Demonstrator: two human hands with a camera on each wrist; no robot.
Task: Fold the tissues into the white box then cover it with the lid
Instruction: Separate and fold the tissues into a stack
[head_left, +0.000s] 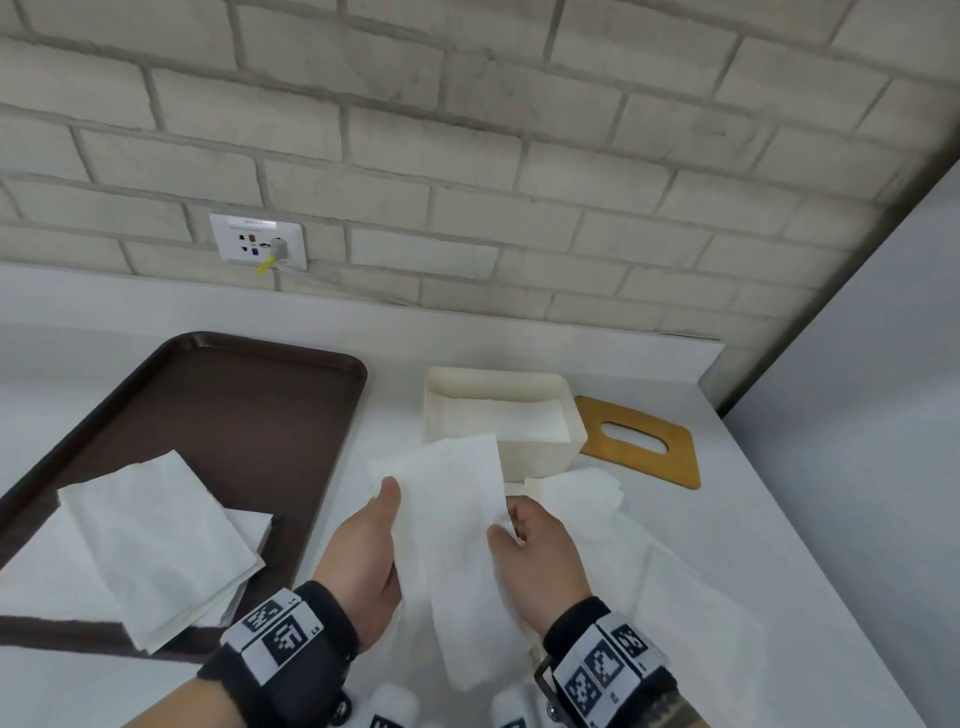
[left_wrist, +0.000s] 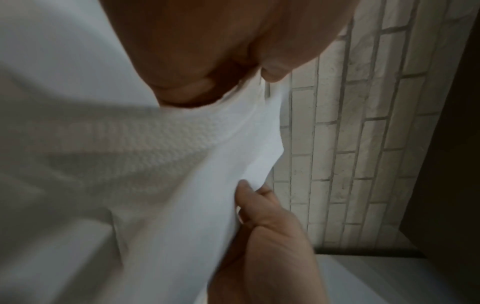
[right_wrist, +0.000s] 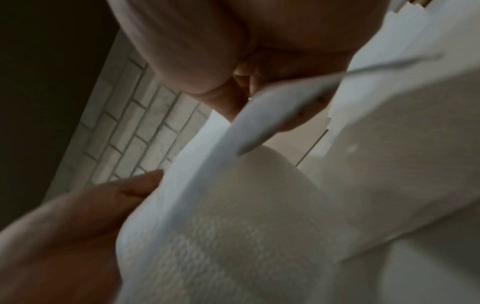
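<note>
Both hands hold one white embossed tissue (head_left: 457, 545) up above the counter, in front of the white box (head_left: 535, 452). My left hand (head_left: 369, 545) grips its left edge, thumb on top. My right hand (head_left: 530, 551) pinches its right edge. The box is uncovered and has folded tissue (head_left: 509, 418) inside. The wooden lid (head_left: 641, 441) with an oval slot lies flat to the right of the box. In the left wrist view the tissue (left_wrist: 161, 156) hangs from my left hand (left_wrist: 207, 61), with my right hand (left_wrist: 265, 226) below. The right wrist view shows the tissue (right_wrist: 233, 216) blurred.
A brown tray (head_left: 249, 415) on the left carries a stack of unfolded tissues (head_left: 156, 540). More loose tissue (head_left: 587, 493) lies on the white counter (head_left: 753, 519) right of my hands. A brick wall with a socket plate (head_left: 257, 241) stands behind; the counter ends at a grey wall on the right.
</note>
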